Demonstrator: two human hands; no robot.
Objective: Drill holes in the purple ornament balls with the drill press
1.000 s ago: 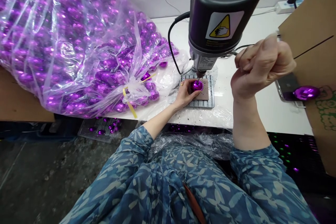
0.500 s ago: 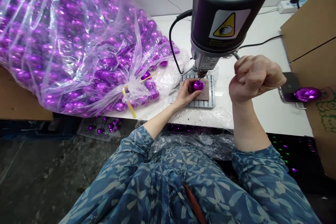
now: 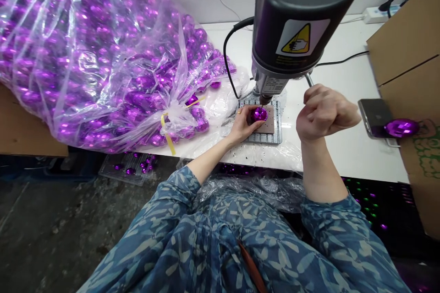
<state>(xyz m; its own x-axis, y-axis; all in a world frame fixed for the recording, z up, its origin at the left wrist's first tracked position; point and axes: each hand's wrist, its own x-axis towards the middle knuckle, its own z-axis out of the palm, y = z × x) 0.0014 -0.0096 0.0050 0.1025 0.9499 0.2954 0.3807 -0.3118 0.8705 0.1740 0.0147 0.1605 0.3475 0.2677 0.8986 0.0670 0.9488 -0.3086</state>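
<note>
With thumb and fingers curled around it, my left hand (image 3: 243, 124) grips a shiny purple faceted ball (image 3: 259, 114). The ball rests on a brown board (image 3: 270, 124) lying on the slotted metal base (image 3: 277, 136) of a drill press (image 3: 299, 13). Directly over the ball is the drill chuck (image 3: 265, 100); whether the bit touches the ball I cannot tell. My right hand (image 3: 321, 112) is closed in a fist around the end of the press's feed lever (image 3: 310, 79), whose grip is hidden inside the fingers.
A big clear bag (image 3: 113, 55) of purple balls fills the left of the table. At right lie a phone (image 3: 373, 116) and another purple ball (image 3: 401, 127), beside a cardboard box (image 3: 409, 41). A black cable (image 3: 225, 55) loops left of the drill. Below left, a clear tray (image 3: 120, 167) holds several balls.
My right hand has moved slightly left and down with the lever. My left hand stays around the ball on the board. The view has shifted a little.
</note>
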